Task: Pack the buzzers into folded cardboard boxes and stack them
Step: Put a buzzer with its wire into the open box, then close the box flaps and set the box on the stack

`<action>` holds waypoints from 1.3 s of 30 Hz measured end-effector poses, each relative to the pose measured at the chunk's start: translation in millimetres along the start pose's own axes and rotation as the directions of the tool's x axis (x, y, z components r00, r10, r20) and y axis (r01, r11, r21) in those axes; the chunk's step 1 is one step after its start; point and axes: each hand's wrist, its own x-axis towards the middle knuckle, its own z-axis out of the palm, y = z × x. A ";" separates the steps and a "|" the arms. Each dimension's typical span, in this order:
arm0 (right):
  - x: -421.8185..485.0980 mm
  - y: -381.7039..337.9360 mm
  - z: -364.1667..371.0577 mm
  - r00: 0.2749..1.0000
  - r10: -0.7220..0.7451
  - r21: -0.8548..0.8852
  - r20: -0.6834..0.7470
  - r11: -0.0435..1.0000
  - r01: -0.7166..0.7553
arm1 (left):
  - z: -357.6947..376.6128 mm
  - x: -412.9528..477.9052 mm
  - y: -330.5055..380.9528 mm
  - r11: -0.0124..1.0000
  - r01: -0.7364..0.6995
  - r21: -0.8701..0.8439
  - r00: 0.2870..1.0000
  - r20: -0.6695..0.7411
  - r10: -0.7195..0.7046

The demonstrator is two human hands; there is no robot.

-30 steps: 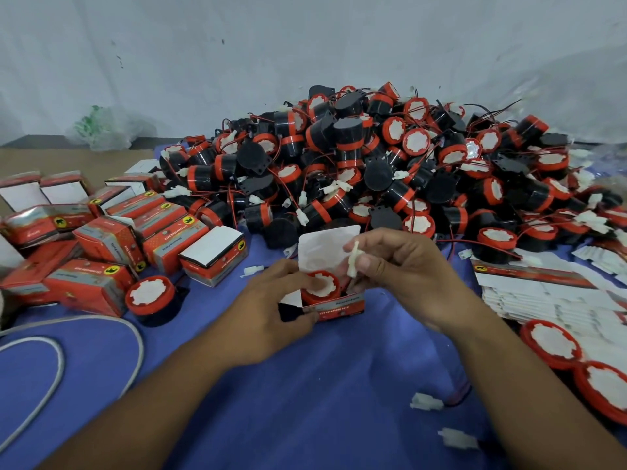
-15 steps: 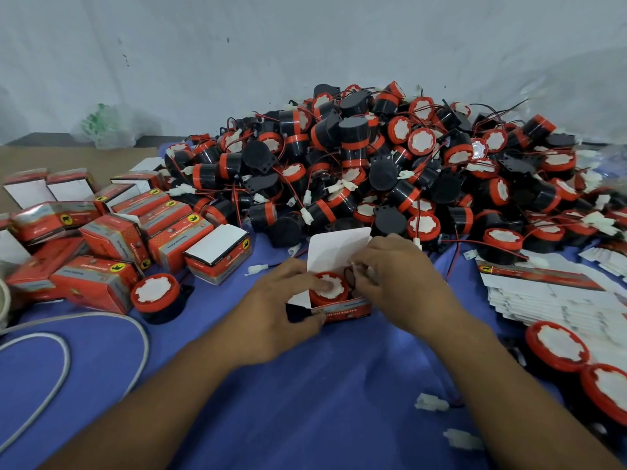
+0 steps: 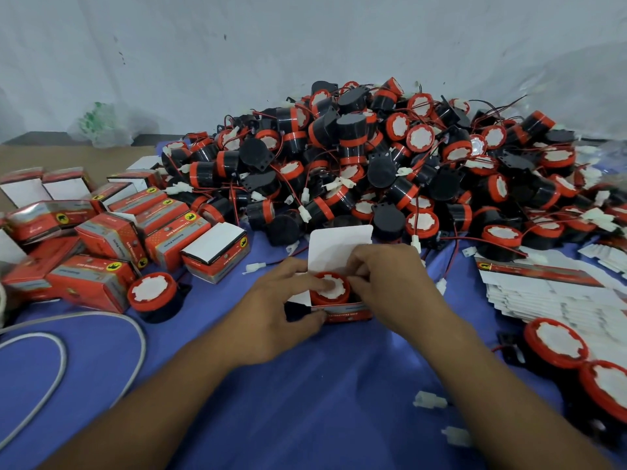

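left grip [image 3: 268, 320] pinches box [image 3: 346, 314] | right grip [image 3: 397, 286] curled on buzzer [image 3: 339, 295] (hold unclear) | seat buzzer flat before closing flap [image 3: 336, 247]

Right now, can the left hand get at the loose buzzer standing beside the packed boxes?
Probably yes. Only bare blue cloth lies between the left hand and that loose buzzer. But the hand grips the open box, so it would have to let go first.
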 end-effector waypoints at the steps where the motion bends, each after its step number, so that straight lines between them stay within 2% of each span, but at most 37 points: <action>1: -0.5 -0.1 3.4 1.000 0.009 -0.017 -0.028 1.000 -0.009 | 0.4 0.5 1.7 1.000 -0.007 -0.003 1.000 -0.016 0.007; 4: -2.3 1.1 13.9 0.978 0.008 -0.121 -0.209 0.992 -0.033 | 1.8 1.4 5.9 0.999 -0.005 0.032 0.997 -0.079 0.008; 6: -3.0 6.8 16.6 0.943 0.055 -0.088 -0.329 0.992 -0.089 | 2.4 3.6 8.4 0.997 0.019 0.078 0.991 -0.134 -0.008; 7: -2.5 10.6 15.7 0.938 0.127 0.016 -0.322 0.992 -0.129 | 2.2 4.4 9.6 0.996 0.043 0.076 0.986 -0.163 -0.031; 9: 0.0 15.0 13.9 0.937 0.303 0.280 -0.177 0.928 -0.247 | 2.4 5.0 12.2 0.992 0.121 0.039 0.973 -0.204 -0.111; 11: 2.1 19.8 17.0 0.931 0.347 0.345 -0.116 0.893 -0.290 | 5.7 5.2 12.9 0.988 0.157 0.013 0.957 -0.247 -0.149; 18: 3.4 24.6 22.2 0.986 0.108 0.409 -0.124 0.911 -0.049 | 11.5 5.3 16.9 0.963 0.193 -0.186 0.883 -0.394 -0.253; 21: 2.6 25.0 22.4 0.994 -0.011 0.392 -0.111 0.918 0.055 | 6.3 4.5 13.0 0.965 0.212 -0.155 0.878 -0.404 -0.258; 23: 2.0 30.1 20.4 0.995 -0.061 0.416 -0.079 0.905 0.088 | 2.4 3.7 9.2 0.977 0.213 -0.016 0.899 -0.389 -0.202; 25: 0.7 35.0 16.5 0.996 -0.082 0.477 -0.021 0.875 0.082 | -0.1 4.0 6.9 0.978 0.181 0.108 0.921 -0.367 -0.130; 28: -2.1 32.4 14.3 0.989 -0.114 0.499 0.092 0.865 0.053 | -0.3 6.2 8.3 0.983 0.148 0.112 0.954 -0.277 -0.112; 30: -2.3 29.0 17.2 0.988 -0.120 0.485 0.102 0.873 0.056 | 0.3 8.3 7.3 0.978 0.155 0.139 0.967 -0.223 -0.122; 35: 0.7 23.4 25.2 0.994 0.024 0.601 0.104 0.795 -0.082 | -0.8 7.9 4.8 0.990 0.122 0.074 0.967 -0.234 -0.101; 37: 0.4 21.6 26.3 0.997 0.005 0.650 0.073 0.759 -0.051 | -1.6 7.2 2.7 0.992 0.126 0.021 0.959 -0.257 -0.116; 39: -0.2 24.1 24.4 0.994 -0.089 0.657 0.067 0.753 0.023 | -2.7 7.6 0.1 0.987 0.160 -0.031 0.948 -0.272 -0.163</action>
